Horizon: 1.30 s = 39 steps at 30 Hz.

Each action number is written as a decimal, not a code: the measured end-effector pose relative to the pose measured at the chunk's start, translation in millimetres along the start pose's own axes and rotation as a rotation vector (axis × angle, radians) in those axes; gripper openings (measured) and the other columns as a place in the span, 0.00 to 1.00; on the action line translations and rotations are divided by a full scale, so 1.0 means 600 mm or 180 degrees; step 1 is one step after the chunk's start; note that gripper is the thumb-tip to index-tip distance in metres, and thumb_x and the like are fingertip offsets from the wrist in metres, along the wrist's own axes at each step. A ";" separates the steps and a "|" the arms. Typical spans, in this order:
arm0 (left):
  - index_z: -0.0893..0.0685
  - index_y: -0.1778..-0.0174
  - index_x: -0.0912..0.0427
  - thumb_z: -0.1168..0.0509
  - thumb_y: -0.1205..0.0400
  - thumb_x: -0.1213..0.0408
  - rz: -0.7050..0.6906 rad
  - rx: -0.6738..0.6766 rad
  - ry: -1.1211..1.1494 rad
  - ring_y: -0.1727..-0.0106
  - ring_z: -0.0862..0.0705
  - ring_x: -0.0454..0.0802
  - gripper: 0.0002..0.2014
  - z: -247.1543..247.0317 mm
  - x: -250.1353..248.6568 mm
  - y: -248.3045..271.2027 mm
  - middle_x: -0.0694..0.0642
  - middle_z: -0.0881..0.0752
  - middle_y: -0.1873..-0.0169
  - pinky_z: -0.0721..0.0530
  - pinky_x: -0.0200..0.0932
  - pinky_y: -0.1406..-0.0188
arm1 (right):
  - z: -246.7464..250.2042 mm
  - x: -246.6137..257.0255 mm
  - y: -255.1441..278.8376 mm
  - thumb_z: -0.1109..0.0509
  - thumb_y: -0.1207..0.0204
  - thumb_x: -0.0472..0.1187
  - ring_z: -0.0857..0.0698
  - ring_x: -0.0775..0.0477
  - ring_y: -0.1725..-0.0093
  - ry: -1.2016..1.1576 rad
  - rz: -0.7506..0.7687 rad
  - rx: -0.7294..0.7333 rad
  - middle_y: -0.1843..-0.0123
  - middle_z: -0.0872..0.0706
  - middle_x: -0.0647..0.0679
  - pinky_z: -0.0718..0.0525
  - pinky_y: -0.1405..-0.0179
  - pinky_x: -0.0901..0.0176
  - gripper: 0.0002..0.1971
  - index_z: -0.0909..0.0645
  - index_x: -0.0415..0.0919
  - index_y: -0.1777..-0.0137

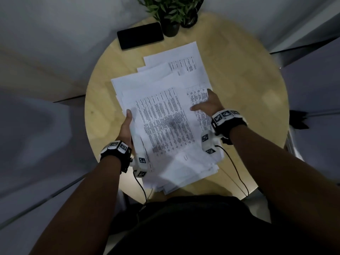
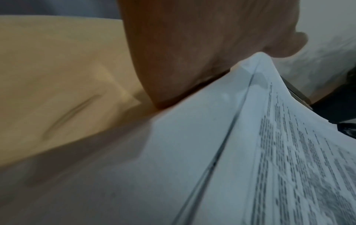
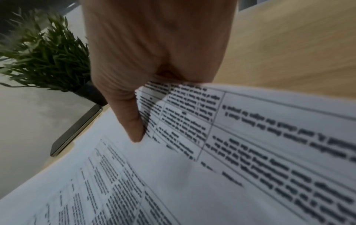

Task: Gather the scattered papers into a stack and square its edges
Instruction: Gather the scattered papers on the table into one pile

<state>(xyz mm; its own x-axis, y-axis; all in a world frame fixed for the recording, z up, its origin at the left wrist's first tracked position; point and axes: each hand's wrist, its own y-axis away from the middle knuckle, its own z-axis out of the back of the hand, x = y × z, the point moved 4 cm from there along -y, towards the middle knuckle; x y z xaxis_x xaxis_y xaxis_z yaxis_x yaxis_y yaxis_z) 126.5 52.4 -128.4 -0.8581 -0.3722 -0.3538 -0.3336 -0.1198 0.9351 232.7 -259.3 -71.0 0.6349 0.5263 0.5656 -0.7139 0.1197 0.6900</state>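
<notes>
White papers (image 1: 165,115) carry black printed tables of text. The round table (image 1: 244,85) is pale wood. A black phone (image 1: 140,35) lies beside a green-leaved plant (image 1: 171,8) in a black pot.

Office nook: printed papers (image 1: 165,115), phone (image 1: 140,35), plant (image 1: 171,8).

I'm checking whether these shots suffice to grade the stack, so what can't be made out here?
- Printed text on the white printed papers: blurred in all views, unreadable.
- Left hand fingers: under the sheets in the head view; only its thumb shows.
- Right hand fingers: hidden beneath the sheets in the head and right wrist views.
- Sheet count: overlapping layers hide it.
- Green potted plant: cut off by the head view's top edge.
</notes>
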 end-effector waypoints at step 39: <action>0.38 0.18 0.75 0.13 0.44 0.53 -0.0553 -0.0233 -0.0741 0.17 0.36 0.67 0.62 -0.024 -0.026 0.054 0.66 0.33 0.18 0.35 0.74 0.23 | 0.078 -0.039 -0.012 0.25 0.26 0.44 0.15 0.39 0.48 0.0900 0.0034 -0.0582 0.48 0.13 0.37 0.24 0.52 0.57 0.20 0.17 0.31 0.40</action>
<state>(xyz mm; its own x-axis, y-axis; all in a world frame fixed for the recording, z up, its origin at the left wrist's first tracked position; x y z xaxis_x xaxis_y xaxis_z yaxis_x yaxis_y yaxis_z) 134.7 41.0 -92.3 -0.8599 -0.1202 -0.4961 -0.4615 -0.2323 0.8562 236.8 -312.0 -68.3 0.5385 0.7379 0.4069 -0.7774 0.2487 0.5778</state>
